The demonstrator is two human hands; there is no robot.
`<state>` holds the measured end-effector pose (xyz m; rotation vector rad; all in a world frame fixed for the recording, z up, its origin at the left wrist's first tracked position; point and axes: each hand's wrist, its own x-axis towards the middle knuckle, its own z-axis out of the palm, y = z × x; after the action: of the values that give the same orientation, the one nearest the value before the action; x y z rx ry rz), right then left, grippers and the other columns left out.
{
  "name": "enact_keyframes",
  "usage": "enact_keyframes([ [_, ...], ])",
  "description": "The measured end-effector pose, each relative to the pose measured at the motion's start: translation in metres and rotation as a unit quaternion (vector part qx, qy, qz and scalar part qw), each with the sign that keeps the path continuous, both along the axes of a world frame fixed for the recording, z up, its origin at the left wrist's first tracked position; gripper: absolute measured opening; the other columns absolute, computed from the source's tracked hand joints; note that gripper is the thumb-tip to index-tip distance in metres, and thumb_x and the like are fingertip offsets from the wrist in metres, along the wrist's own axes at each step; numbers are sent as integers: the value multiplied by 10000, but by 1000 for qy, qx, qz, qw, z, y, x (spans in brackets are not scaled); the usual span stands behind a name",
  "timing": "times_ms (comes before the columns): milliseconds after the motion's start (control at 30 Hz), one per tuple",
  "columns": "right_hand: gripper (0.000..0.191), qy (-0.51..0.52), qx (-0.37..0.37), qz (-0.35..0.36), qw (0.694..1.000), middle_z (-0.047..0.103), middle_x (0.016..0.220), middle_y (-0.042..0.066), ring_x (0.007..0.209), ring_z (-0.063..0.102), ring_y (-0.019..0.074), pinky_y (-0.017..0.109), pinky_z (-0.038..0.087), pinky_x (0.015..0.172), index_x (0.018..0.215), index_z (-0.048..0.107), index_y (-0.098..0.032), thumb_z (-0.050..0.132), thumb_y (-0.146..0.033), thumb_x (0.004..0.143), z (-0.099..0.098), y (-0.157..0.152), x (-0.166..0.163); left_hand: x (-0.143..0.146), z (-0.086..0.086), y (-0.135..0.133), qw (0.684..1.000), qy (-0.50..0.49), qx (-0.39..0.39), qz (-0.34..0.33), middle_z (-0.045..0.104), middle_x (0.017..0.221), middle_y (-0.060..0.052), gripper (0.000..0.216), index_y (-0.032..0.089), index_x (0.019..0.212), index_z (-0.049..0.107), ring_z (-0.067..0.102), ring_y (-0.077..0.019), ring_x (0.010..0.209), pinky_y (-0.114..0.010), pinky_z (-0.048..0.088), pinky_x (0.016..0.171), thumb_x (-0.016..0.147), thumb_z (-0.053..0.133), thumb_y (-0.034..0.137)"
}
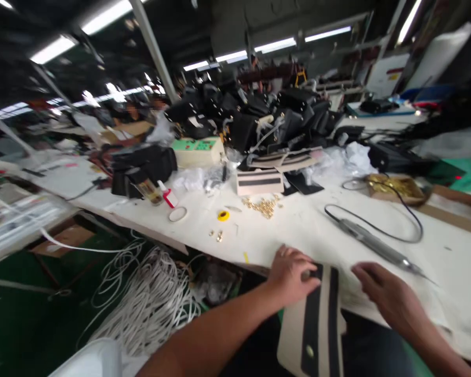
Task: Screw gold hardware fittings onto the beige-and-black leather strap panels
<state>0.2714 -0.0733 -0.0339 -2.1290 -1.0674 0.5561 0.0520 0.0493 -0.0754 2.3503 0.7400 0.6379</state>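
The left hand [294,275] is bent over the top edge of a beige bag [317,324] with two black stripes. Its fingers curl past the rim and its thumb lies on the front, so it is clamped on that corner. The bag sits at the near edge of the white tabletop [298,230] and hangs partly off it at six o'clock, with a round metal snap [309,350] low on one black stripe. The right hand [384,293] lies open at three o'clock from the bag, just beside it. Its palm is down and its fingers are stretched toward the bag's upper right corner; whether they touch it cannot be told. The two hands are apart, with the bag's top between them. At one o'clock from the right hand, a grey pen-shaped tool [377,246] lies on the tabletop, and its black cable [412,230] loops back behind it. Farther off at one o'clock is a tray [396,188] of gold fittings. At eleven o'clock from the left hand are a small heap of gold hardware [262,205], a yellow tape roll [223,215] and a white ring [178,213]. A second beige and black striped piece [259,182] stands behind the heap. A pile of black bags [259,115] fills the far tabletop at twelve o'clock. Beside it, at ten o'clock, is a box with a green face [198,149], its printing too blurred to read. White cords [153,298] lie tangled on the floor at nine o'clock.
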Motion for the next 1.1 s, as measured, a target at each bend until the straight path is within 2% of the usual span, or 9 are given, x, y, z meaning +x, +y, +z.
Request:
enact_keyframes([
  [33, 393, 42, -9, 47, 998, 722, 767, 77, 674, 695, 305, 468, 558, 623, 869, 711, -346, 540, -698, 904, 0, 0, -14, 0, 6, 1, 1000, 6, 16, 0, 808, 1195, -25, 222, 292, 1019, 817, 673, -275, 1202, -571, 356, 1242, 813, 852, 368],
  [133, 413, 74, 1, 105, 992, 731, 850, 60, 760, 673, 261, 402, 528, 706, 902, 711, -264, 535, -637, 915, 1, 12, -42, 3, 11, 7, 999, 14, 34, -12, 802, 1191, -30, 228, 266, 1071, 799, 652, -280, 1228, -573, 347, 1247, 851, 827, 322],
  [333, 349, 56, 6, 112, 992, 687, 811, 23, 771, 616, 219, 348, 473, 748, 886, 723, -236, 578, -549, 931, 0, 23, -47, 2, 4, 7, 999, 14, 40, -23, 789, 1233, 3, 220, 276, 1080, 781, 632, -268, 1244, -552, 334, 1261, 872, 814, 339],
  [567, 216, -6, 34, 146, 989, 694, 905, 24, 873, 659, 225, 346, 470, 814, 890, 716, -250, 597, -410, 974, -12, 25, -52, 2, 4, 7, 998, 17, 47, -24, 780, 1260, 11, 235, 286, 1127, 765, 614, -264, 1282, -562, 274, 1297, 910, 785, 373],
  [867, 195, -20, 21, 118, 993, 710, 832, 25, 769, 641, 210, 340, 471, 741, 839, 710, -232, 650, -393, 931, -12, 28, -53, 3, 4, 6, 999, 19, 41, -24, 783, 1256, -2, 226, 279, 1119, 770, 613, -280, 1286, -597, 277, 1288, 914, 780, 374],
  [1100, 228, 48, -18, 87, 995, 643, 696, -20, 629, 543, 162, 306, 410, 600, 846, 674, -228, 715, -452, 846, -6, 34, -47, 3, 2, 6, 998, 19, 58, -26, 779, 1260, 1, 214, 273, 1119, 762, 613, -274, 1288, -574, 278, 1295, 931, 754, 374],
])
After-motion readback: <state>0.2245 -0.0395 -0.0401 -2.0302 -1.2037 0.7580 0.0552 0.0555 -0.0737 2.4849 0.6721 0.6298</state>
